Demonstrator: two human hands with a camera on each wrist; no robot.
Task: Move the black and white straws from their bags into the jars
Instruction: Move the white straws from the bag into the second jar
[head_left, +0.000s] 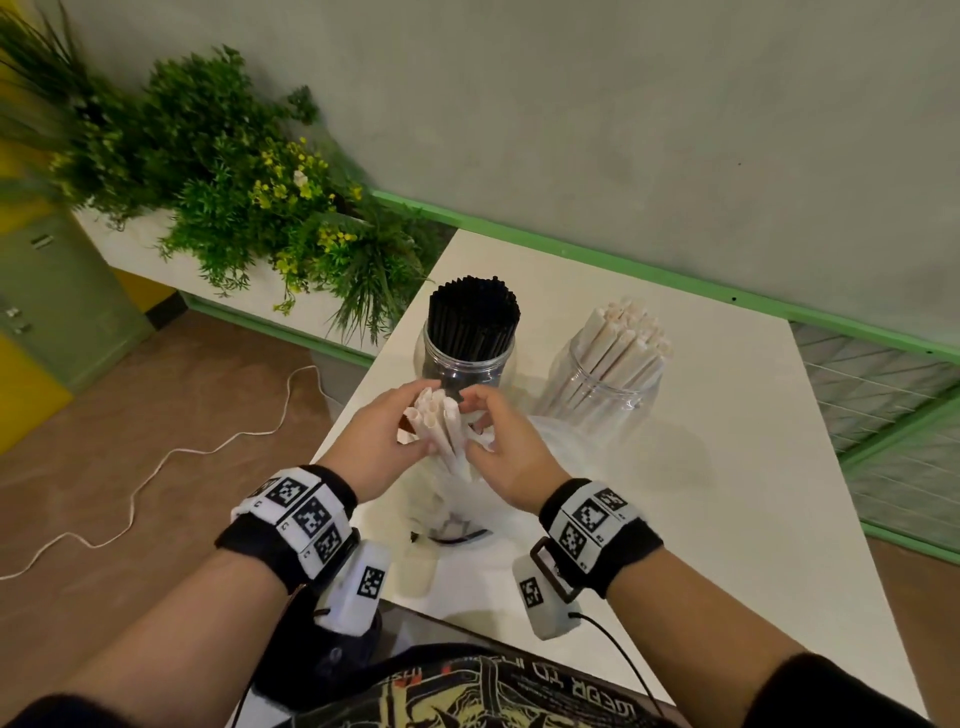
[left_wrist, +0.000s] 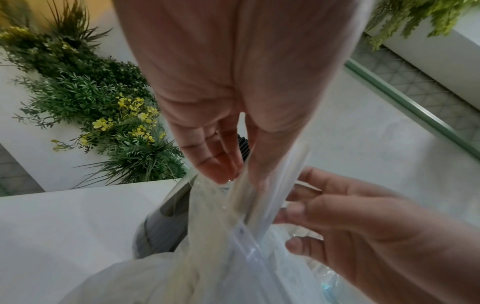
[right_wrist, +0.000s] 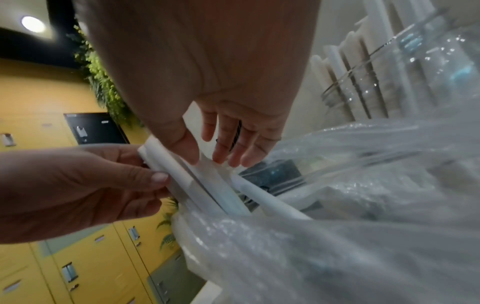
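Note:
Both of my hands are at a bundle of white straws (head_left: 440, 423) sticking up out of a clear plastic bag (head_left: 447, 506) on the white table (head_left: 727, 493). My left hand (head_left: 415, 418) pinches the bundle between thumb and fingers (left_wrist: 215, 158). My right hand (head_left: 471, 427) closes on the straws (right_wrist: 179, 172) from the other side, its thumb on them and its fingers against the bag film (right_wrist: 337, 236). Just behind stand two clear jars: one packed with black straws (head_left: 471, 325), the other holding white straws (head_left: 615, 345). A few dark straws (head_left: 457, 534) show through the plastic near the table's front.
Green plants with yellow flowers (head_left: 249, 197) fill a planter left of the table. A white cable (head_left: 156, 467) snakes over the brown floor. A green-framed wire mesh panel (head_left: 893, 405) borders the table's right side. Yellow lockers (right_wrist: 78, 257) stand to the left.

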